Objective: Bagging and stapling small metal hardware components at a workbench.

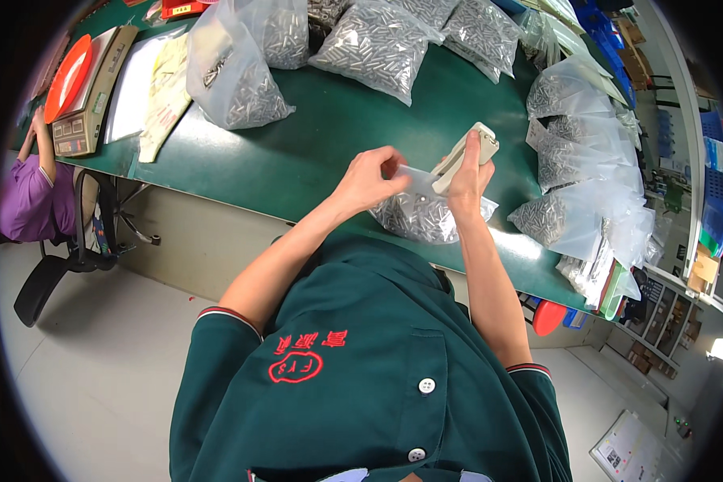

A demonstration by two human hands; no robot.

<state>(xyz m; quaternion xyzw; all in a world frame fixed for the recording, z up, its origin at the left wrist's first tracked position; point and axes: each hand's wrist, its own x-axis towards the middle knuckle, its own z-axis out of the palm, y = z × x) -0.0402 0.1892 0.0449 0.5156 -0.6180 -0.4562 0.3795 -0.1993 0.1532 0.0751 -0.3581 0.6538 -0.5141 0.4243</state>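
In front of me, at the table's near edge, lies a clear plastic bag (419, 220) of small metal pins. My left hand (369, 181) is closed on the upper edge of this bag, its thumb and fingers pinching the film. A cream-coloured stapler (450, 165) is gripped in my right hand (467, 186), with my thumb along its top. Its lower end is beside the bag's folded top edge, and I cannot tell whether the film is between its jaws.
Several bags of metal pins stand along the back (375, 50) and right side (588, 153) of the green table (337, 120). At left are a scale (80, 132) with an orange tray (69, 78), and papers (136, 88). A person in purple (40, 197) sits beyond a black chair (44, 281).
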